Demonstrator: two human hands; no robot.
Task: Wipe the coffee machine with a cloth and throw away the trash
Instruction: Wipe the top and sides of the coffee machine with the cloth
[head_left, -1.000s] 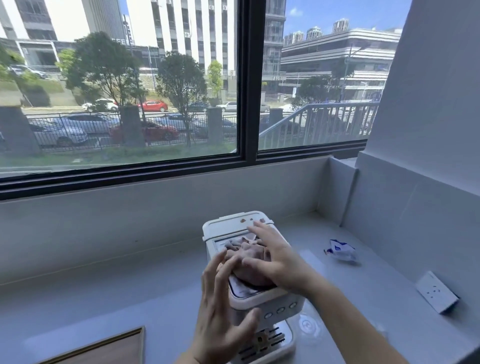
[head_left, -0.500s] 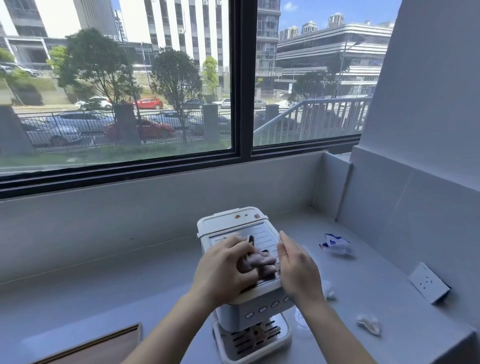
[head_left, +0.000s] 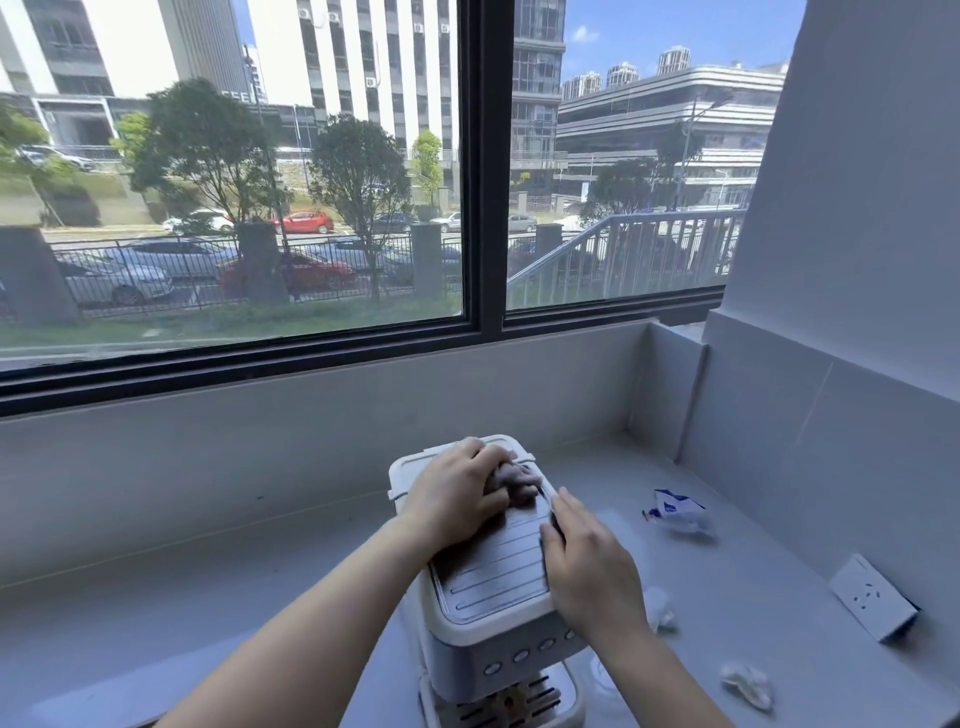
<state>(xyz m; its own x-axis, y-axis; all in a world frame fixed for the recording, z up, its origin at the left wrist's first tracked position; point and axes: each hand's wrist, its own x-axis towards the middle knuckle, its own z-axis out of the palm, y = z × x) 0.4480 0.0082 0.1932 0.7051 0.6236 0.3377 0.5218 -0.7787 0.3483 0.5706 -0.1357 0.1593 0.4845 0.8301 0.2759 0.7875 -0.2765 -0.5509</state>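
Left hand (head_left: 457, 499) grips the cloth (head_left: 514, 480) under its fingers; right hand (head_left: 587, 566), fingers straight, braces the coffee machine (head_left: 488, 577); hard wiping could tip it.

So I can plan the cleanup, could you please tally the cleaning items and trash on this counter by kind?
Coffee machine: 1
Cloth: 1
Blue-and-white wrapper: 1
Crumpled white scraps: 2
Total: 5

Counter (head_left: 208, 597) left of coffee machine (head_left: 493, 571) lies open; right side holds scraps (head_left: 675, 512) (and a socket (head_left: 870, 603)).
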